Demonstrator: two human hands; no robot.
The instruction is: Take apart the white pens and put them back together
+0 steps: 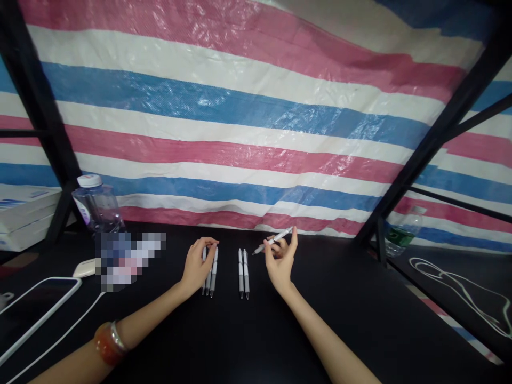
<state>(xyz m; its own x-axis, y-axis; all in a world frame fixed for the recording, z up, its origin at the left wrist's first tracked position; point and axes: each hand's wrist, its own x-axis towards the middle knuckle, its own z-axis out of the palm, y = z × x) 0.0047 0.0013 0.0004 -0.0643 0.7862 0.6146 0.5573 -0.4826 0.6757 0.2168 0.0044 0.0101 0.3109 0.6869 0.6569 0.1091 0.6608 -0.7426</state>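
Note:
Three white-and-grey pens (208, 280) lie side by side on the black table, tips toward me. My left hand (198, 265) curves over their upper ends, with its thumb and fingertips closed against the pens; it partly hides them. To the right lie two matching pens (244, 272), parallel and close together, touched by neither hand. My right hand (281, 261) pinches another white-and-grey pen (276, 239) between thumb and fingers. That pen is tilted, its right end higher, and is held above the table to the right of the pair.
On the left are a clear bottle (98, 205), a phone (40, 309), a white cable (66, 341), a pale small case (85, 268) and stacked white boxes (26, 216). Right, beyond a black frame post, are a green-labelled bottle (402, 234) and a coiled cable (460, 290). A striped sheet (240, 154) hangs behind.

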